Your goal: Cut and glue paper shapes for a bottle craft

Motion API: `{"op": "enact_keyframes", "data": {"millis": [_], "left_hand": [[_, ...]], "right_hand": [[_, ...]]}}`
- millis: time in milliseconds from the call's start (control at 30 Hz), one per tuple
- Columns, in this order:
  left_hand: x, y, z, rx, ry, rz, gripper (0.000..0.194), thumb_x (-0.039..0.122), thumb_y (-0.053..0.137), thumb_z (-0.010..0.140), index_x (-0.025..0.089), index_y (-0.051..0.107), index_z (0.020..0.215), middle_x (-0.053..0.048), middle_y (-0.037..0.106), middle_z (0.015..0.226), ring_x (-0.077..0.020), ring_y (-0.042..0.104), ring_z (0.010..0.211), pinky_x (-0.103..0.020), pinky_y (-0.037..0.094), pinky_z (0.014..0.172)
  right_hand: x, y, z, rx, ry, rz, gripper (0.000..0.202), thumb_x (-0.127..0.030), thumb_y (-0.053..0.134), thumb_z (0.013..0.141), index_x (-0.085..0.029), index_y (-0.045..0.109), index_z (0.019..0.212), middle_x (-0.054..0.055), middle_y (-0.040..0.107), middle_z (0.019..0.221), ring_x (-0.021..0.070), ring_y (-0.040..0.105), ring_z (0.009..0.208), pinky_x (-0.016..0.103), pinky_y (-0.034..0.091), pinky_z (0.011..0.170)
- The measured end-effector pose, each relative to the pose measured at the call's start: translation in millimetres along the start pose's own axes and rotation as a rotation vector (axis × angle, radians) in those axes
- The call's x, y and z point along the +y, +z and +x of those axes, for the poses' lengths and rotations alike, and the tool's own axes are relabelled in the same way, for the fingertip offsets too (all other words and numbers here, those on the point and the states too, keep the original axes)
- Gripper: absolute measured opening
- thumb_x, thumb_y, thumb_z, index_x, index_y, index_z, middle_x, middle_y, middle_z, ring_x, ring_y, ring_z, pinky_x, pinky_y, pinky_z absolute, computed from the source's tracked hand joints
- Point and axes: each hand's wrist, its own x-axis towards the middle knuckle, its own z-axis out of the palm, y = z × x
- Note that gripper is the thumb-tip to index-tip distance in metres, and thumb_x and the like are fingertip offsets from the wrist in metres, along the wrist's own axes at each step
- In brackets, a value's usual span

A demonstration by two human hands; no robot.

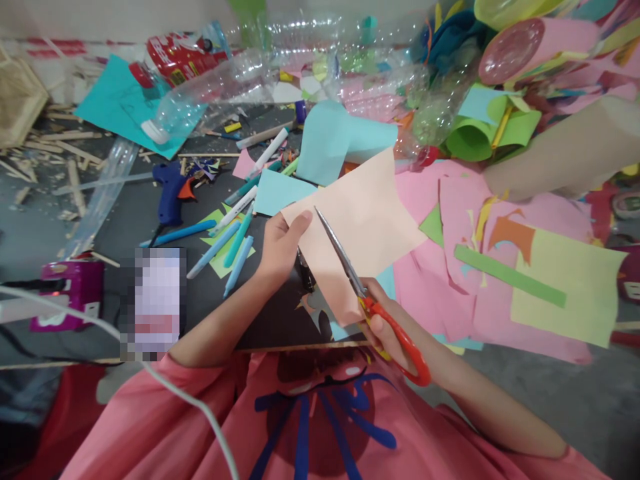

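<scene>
My right hand (387,327) grips the red-handled steel scissors (373,300), blades shut and lying on the pale peach paper sheet (370,220). My left hand (280,243) pinches that sheet's left edge (thumb on top), holding it above the black board (273,320). Beyond lie blue marker pens (225,250) and clear plastic bottles (220,87).

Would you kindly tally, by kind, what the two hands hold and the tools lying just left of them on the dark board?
Peach paper sheet, in the left hand: 1
Red-handled scissors, in the right hand: 1
Blue glue gun: 1
Light blue and teal pens, as far as can be told: 4
Total: 7
</scene>
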Motion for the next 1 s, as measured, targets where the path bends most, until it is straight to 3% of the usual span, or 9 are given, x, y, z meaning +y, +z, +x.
{"op": "enact_keyframes", "data": {"millis": [100,267,567,800,900,1000], "left_hand": [[3,0.4,-2,-0.016,0.013,0.015,0.026,0.041,0.074,0.069,0.016,0.071,0.07,-0.003,0.07,0.067,-0.0137,0.06,0.058,-0.023,0.048,0.053],[7,2.6,-6,-0.083,-0.017,0.038,0.026,0.04,0.076,0.067,0.015,0.071,0.068,-0.001,0.066,0.06,-0.0129,0.057,0.054,-0.023,0.045,0.05],[6,2.0,-5,-0.088,-0.031,0.094,0.024,0.04,0.074,0.068,0.016,0.07,0.067,0.0,0.065,0.061,-0.0133,0.056,0.057,-0.023,0.045,0.052],[6,0.5,-2,-0.016,-0.06,0.009,0.021,0.037,0.072,0.063,0.017,0.068,0.064,0.0,0.065,0.06,-0.0127,0.055,0.054,-0.024,0.045,0.052],[10,1.8,0,0.076,-0.061,-0.064,0.021,0.035,0.071,0.06,0.017,0.062,0.055,0.002,0.058,0.053,-0.0099,0.051,0.049,-0.022,0.043,0.049],[15,2.2,3,0.15,-0.027,-0.104,0.024,0.034,0.071,0.059,0.018,0.056,0.05,0.003,0.051,0.048,-0.0078,0.044,0.045,-0.022,0.039,0.045]], "right_hand": [[-2,-4,-3,-0.069,0.013,0.091,0.058,-0.074,0.031,0.089,-0.024,0.036,0.118,-0.008,0.038,0.064,0.0088,0.033,0.048,0.023,0.029,0.044],[-6,-5,-2,-0.042,-0.037,0.089,0.049,-0.071,0.031,0.091,-0.026,0.037,0.11,-0.005,0.039,0.074,0.0096,0.035,0.056,0.024,0.032,0.05],[-5,0,7,0.003,0.032,0.098,0.065,-0.078,0.033,0.086,-0.021,0.038,0.119,-0.009,0.035,0.061,0.009,0.033,0.046,0.022,0.028,0.042],[0,1,5,0.034,0.051,0.125,0.063,-0.076,0.04,0.085,-0.022,0.039,0.117,-0.009,0.038,0.062,0.0073,0.031,0.042,0.021,0.025,0.038],[0,-13,-5,0.06,0.062,0.023,0.053,-0.069,0.041,0.09,-0.023,0.043,0.118,-0.009,0.038,0.059,0.0075,0.03,0.041,0.021,0.025,0.038],[2,-34,-17,0.227,0.116,-0.208,0.044,-0.063,0.05,0.089,-0.025,0.047,0.11,-0.006,0.046,0.061,0.0104,0.042,0.046,0.022,0.035,0.043]]}}
